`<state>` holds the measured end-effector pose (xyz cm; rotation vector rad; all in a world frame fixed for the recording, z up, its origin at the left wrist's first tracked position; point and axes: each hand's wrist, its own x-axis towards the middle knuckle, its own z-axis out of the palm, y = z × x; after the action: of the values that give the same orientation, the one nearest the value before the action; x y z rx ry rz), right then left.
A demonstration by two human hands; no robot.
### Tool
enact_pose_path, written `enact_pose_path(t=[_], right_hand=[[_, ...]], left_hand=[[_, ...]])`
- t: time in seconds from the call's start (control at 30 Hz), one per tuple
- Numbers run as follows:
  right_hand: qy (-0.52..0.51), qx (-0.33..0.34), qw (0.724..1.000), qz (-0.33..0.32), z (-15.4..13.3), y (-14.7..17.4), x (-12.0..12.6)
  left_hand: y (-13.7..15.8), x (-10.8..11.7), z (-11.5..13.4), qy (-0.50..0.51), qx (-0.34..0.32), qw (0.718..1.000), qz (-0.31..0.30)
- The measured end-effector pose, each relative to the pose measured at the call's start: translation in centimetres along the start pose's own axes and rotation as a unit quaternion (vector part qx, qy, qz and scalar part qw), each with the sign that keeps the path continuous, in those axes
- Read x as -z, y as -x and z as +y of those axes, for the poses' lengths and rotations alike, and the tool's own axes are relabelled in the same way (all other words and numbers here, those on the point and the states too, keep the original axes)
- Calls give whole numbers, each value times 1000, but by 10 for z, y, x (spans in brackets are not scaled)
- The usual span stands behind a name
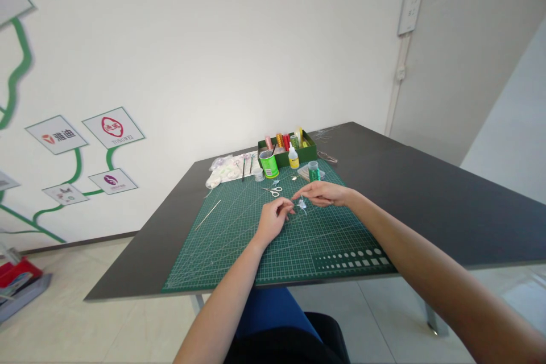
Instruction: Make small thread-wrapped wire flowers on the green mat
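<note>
My left hand (275, 218) rests over the green cutting mat (239, 244), its thumb and fingers drawn together in a pinch. Whatever lies between those fingertips is too small to name. From the right, my right hand (323, 193) meets it, index finger reaching to the left fingertips and the other fingers curled in. What it grips is hidden. A small pale blue-and-white piece with thin strands (302, 204) shows just below the right fingers; I cannot tell whether it hangs or lies on the mat. Small scissors (273, 191) lie a little beyond my hands.
A green spool (314, 172), a yellow-labelled glue bottle (293, 158) and a green can (269, 164) stand behind my hands. Thread spools fill a green box (307, 153). A thin stick (207, 215) lies at left. White material (230, 169) sits at the back left.
</note>
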<state>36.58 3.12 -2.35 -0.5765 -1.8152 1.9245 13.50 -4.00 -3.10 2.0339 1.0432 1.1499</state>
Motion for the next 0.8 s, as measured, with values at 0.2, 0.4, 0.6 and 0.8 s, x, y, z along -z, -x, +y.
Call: enact_pose_path(t=[0.2,0.4,0.6,0.8], right_hand=[[16,-9,1000,-5,0,1,3],[35,-24,999,-10,0,1,2],[44,-41,998,-16,0,0,-2],[44,-45,998,-9,-2,0,-3]], left_hand=[[-1,0,1,4,10,1000,12],[-1,-1,-1,10,17,1000,6],[-1,-1,0,16,25,1000,11],[-2,-1,2,31,29,999,20]])
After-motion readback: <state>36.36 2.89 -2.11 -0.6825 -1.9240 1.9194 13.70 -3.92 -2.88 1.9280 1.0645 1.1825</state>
